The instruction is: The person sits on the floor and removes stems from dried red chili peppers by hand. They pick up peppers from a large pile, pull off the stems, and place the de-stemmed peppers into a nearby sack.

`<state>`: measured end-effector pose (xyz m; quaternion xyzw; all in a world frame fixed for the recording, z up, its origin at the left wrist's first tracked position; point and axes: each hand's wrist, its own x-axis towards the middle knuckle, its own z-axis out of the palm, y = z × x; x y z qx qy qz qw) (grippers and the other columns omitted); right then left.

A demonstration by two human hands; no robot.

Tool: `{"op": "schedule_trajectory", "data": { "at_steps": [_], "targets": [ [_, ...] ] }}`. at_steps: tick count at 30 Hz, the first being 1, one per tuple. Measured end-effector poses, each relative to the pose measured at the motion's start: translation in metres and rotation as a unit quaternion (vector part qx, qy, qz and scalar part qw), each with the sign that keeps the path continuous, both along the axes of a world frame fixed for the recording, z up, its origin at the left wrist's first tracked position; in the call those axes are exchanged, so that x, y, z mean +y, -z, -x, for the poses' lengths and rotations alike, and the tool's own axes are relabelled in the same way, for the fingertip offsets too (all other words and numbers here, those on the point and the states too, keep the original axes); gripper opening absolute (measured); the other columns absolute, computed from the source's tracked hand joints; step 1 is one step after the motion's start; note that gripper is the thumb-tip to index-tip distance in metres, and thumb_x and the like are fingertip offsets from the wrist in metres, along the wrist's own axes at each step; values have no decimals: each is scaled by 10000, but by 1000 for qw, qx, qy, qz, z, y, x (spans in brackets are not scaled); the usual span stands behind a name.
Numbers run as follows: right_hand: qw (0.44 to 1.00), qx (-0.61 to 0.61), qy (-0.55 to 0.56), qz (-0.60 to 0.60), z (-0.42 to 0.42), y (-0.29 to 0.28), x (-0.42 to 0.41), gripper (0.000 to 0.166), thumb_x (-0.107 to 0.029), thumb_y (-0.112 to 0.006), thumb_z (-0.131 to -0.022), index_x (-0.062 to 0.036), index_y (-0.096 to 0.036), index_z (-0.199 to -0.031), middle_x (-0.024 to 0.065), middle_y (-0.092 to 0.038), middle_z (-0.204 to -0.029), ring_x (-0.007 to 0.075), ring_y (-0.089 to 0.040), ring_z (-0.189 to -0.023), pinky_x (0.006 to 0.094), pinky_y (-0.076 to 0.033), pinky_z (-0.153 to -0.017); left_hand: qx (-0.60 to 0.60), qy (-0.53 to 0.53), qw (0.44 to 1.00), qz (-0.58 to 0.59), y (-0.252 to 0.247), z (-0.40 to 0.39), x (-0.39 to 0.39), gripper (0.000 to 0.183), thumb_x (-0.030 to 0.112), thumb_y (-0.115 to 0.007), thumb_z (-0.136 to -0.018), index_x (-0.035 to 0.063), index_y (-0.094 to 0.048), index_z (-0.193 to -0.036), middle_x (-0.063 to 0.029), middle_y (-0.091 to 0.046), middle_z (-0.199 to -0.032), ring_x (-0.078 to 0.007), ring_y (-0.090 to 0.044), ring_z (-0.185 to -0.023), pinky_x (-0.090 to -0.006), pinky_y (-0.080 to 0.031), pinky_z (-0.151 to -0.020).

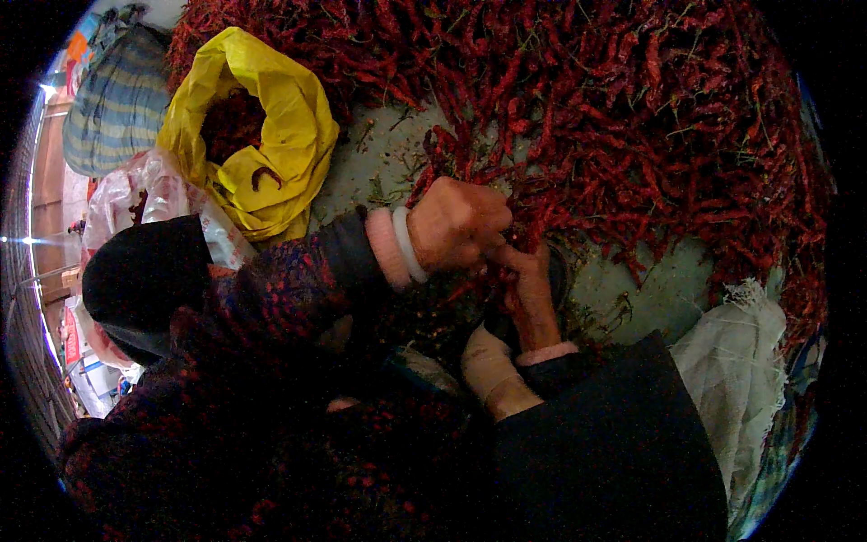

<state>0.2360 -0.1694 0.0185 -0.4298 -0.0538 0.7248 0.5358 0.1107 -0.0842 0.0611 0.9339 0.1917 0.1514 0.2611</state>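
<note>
My left hand (460, 220), with a white bangle (408, 244) and a pink cuff at the wrist, is curled with its knuckles up. Its fingertips meet the thumb side of my right hand (532, 278); what they pinch is hidden. Dried red chilli peppers (504, 279) show in the grip of the right hand, partly covered by its fingers. Just beyond both hands spreads a large heap of dried red chilli peppers (596, 122), many with stems. Below the right hand is a foot in a beige sock (491, 362) and a dark shoe.
A yellow sack (298, 129) with rolled rim holds dark red matter, a chilli on its fold. Beside it are a clear plastic bag (156, 183) and a striped sack (115, 101). A white woven sack (731, 366) lies right. Stems and seeds litter the pale floor sheet (379, 156).
</note>
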Motion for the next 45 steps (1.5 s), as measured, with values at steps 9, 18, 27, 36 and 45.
{"op": "schedule_trajectory", "data": {
  "at_steps": [9,18,27,36,45],
  "targets": [
    [990,-59,-108,-71,-9,3,-5,267,-49,-666,-598,-26,-538,-830,48,-570,-692,148,-548,-580,269,-456,-544,-76,-281,502,815,14,17,-8,111,98,-653,-670,38,-568,-633,-24,-473,-523,-98,-385,-411,-237,-250,-366],
    [969,208,83,-106,-9,9,-2,354,-51,-627,-611,-15,-487,-934,56,-499,-734,177,-499,-645,311,-438,-645,365,275,765,453,21,12,-32,119,143,-601,-690,38,-599,-745,-57,-554,-595,-119,-471,-444,-244,-372,-402],
    [980,147,99,-93,-12,16,-6,358,-43,-631,-589,-44,-491,-918,58,-502,-747,195,-512,-704,328,-447,-671,65,-111,768,628,-26,-15,73,213,240,-593,-749,28,-583,-769,-43,-541,-527,-106,-505,-448,-232,-404,-414],
    [981,164,51,-87,-10,21,-6,283,-42,-622,-588,-66,-502,-843,54,-530,-735,185,-530,-659,306,-457,-621,227,-257,937,61,68,-55,66,412,396,-648,-638,59,-558,-857,-149,-582,-762,-316,-556,-749,-416,-447,-625],
    [988,136,26,-74,-11,27,0,245,-48,-612,-590,-66,-507,-811,52,-530,-722,178,-531,-670,307,-462,-639,165,-271,932,177,66,-43,70,385,295,-638,-665,61,-569,-963,-139,-596,-840,-308,-564,-801,-384,-461,-668]
  ]
}}
